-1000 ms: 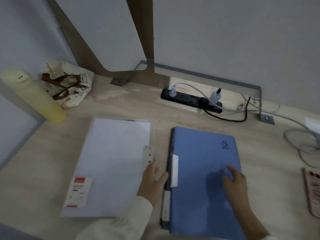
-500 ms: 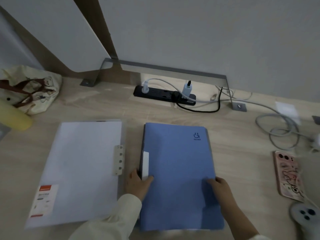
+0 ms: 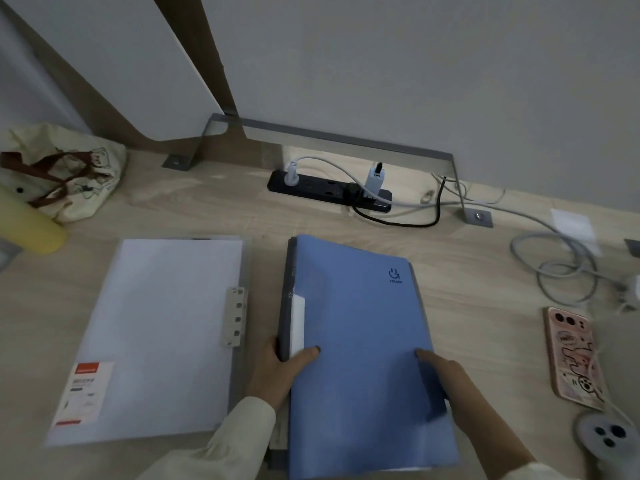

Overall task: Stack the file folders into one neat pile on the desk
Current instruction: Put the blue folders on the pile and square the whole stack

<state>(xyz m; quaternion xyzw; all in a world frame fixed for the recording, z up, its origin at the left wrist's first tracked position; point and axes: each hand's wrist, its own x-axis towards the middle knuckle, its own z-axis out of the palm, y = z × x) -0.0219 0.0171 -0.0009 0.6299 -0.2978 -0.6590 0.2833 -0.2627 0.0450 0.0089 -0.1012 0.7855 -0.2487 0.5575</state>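
Wooden table (image 3: 485,271) carries a white folder (image 3: 156,334) at nine o'clock of a blue folder (image 3: 363,341), which both hands, left (image 3: 277,368) and right (image 3: 450,382), grip by its side edges.

Cream long sleeve (image 3: 221,445), left arm

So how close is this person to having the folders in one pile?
Nothing is stacked yet. The white folder lies alone on the desk. In hand: the left hand and right hand grip the blue folder by its sides. Left: setting it squarely on the white one.
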